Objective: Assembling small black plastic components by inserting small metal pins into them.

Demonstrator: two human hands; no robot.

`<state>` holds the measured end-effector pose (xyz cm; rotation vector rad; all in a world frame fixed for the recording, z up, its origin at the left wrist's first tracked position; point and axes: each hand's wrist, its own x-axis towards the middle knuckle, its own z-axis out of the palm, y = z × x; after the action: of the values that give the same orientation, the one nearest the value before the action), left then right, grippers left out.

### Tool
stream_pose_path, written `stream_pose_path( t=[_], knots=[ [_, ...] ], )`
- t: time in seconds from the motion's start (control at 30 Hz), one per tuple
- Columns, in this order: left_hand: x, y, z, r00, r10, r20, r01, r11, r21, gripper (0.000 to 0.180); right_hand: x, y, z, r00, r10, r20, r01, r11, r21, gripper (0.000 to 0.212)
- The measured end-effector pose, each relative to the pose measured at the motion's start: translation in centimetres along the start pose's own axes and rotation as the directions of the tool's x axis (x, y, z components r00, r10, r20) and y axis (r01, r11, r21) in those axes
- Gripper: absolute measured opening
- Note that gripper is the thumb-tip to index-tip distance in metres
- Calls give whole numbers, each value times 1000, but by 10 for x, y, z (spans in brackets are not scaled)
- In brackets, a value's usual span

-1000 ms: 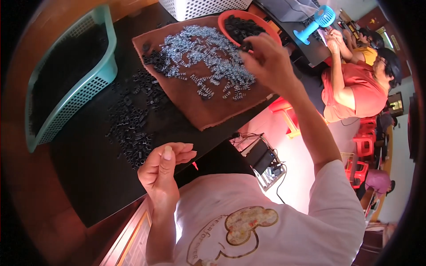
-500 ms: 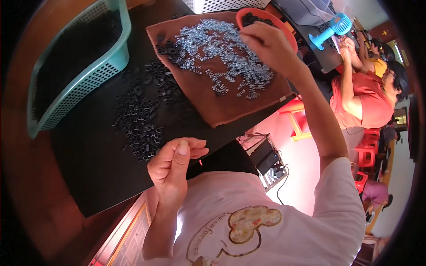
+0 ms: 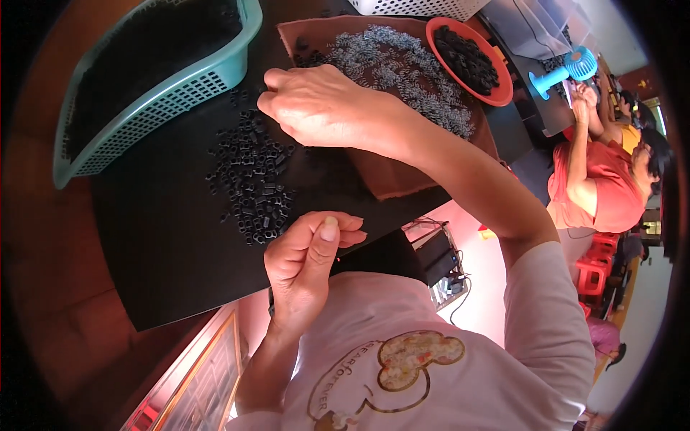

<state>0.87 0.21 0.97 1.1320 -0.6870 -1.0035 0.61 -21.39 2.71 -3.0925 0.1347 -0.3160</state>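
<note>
My left hand is held near the table's front edge, thumb pressed to the curled fingers; anything pinched in it is hidden. Fingers curled downward, my right hand hovers between the brown cloth and a pile of small black plastic parts. What its fingertips hold, if anything, does not show. Small shiny metal pieces, which look like coil springs, are spread over the cloth. A red bowl of black pieces stands at the cloth's far right corner.
A teal basket full of dark parts stands at the far left of the black table. Behind the cloth is a white basket. To the right are a blue fan, a clear bin and a person in red.
My right hand has moved left from beside the red bowl to near the black parts. My left hand keeps its pinched shape. The whole view has shifted slightly.
</note>
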Motion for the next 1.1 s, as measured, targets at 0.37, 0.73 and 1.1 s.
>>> stream_pose_path(
  t=[0.37, 0.73, 1.1],
  knots=[
    [3, -8, -7, 997, 35, -75, -54, 964, -262, 33, -68, -45, -34, 924, 93, -372, 184, 743, 644, 26],
    [-6, -10, -2, 984, 125, -124, -156, 947, -282, 27, -105, -75, -19, 870, 205, -449, 219, 655, 723, 26],
    [5, -5, 10, 989, 148, -22, -149, 961, -231, 26, -142, -62, -32, 897, 191, -398, 97, 794, 601, 20]
  ],
)
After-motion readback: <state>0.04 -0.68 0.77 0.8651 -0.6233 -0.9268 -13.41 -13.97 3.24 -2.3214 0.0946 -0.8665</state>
